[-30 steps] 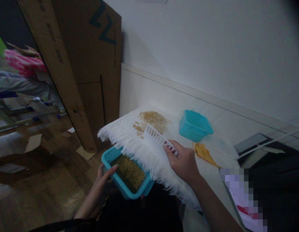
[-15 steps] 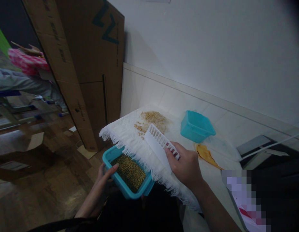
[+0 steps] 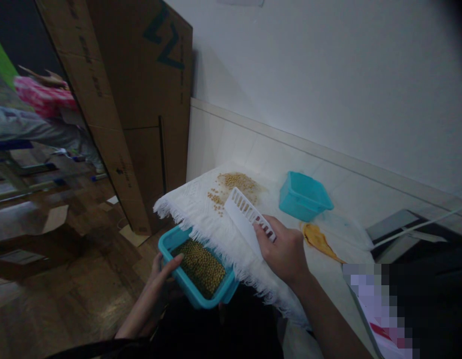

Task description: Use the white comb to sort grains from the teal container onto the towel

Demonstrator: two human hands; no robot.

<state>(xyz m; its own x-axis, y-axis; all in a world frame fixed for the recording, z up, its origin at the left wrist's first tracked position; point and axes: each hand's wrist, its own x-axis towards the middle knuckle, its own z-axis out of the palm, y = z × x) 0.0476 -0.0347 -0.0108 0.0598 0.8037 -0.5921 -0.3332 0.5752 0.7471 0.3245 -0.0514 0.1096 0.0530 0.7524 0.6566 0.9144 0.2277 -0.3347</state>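
My left hand (image 3: 165,269) grips the near-left rim of a blue plastic bin (image 3: 196,297), thumb over the edge. Soybeans (image 3: 204,264) lie inside it, and it sits below the table edge under a cloth fringe. In my right hand (image 3: 285,249) is a white slotted plastic piece (image 3: 245,219), its fingers closed round the near end. That piece rests on or just above the white fringed cloth (image 3: 193,197); contact is hard to make out. Just beyond its far end, more soybeans (image 3: 238,182) are spread on the cloth in a loose pile.
A second blue bin (image 3: 305,197) stands at the back right of the table. Near it lies a yellow-orange flat object (image 3: 318,239) with a thin handle. A tall cardboard box (image 3: 148,124) rises at the left. Another person (image 3: 47,104) sits behind it.
My right hand and the white slotted piece have shifted very slightly away from me and to the left. The left hand and the bin have stayed in place.
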